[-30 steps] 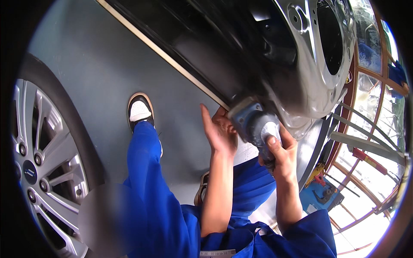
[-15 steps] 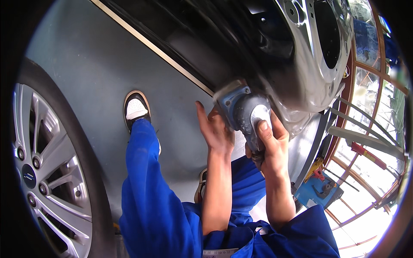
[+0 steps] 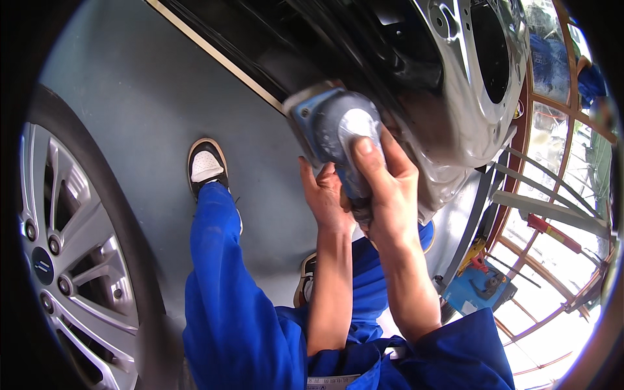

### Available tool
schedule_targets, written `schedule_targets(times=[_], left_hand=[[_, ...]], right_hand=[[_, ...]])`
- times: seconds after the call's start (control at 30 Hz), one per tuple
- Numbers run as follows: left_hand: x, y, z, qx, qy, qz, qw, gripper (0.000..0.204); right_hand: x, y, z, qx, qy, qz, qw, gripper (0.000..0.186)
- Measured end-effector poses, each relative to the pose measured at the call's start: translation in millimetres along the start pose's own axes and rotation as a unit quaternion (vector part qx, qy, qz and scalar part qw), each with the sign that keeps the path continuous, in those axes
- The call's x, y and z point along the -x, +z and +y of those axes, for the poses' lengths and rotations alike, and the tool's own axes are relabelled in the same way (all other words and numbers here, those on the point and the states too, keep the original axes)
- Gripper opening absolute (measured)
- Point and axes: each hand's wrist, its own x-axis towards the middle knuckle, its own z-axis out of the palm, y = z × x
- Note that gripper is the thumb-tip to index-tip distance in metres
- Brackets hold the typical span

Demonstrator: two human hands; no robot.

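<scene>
A: How do the bare forearms stand?
B: Both raised, close together. The right hand [image 3: 383, 195] is clenched, thumb stretched upward.
A: The other?
B: Left hand [image 3: 325, 195] beside it, fingers curled.

The smooth grey floor [image 3: 136, 130] carries a car's tyre with a silver alloy wheel [image 3: 65, 260] at the left, a black-and-white shoe [image 3: 207, 166] planted near the middle, and a blue box [image 3: 478, 289] lying further off at the right.
</scene>
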Motion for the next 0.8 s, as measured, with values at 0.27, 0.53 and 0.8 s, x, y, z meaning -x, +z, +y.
schedule_targets(times=[0.27,0.53,0.8], left_hand=[[-15,-36,-1,0.109,-0.069,-0.098,0.987,0.062],[-8,-12,7,0.034,-0.011,-0.021,0.999,0.063],[-11,-31,13,0.028,-0.028,-0.045,0.998,0.077]], right_hand=[[23,-40,13,0.017,0.060,0.044,0.997,0.061],[-25,44,-8,0.035,-0.058,-0.043,0.997,0.059],[22,-33,8,0.054,0.062,0.024,0.996,0.059]])
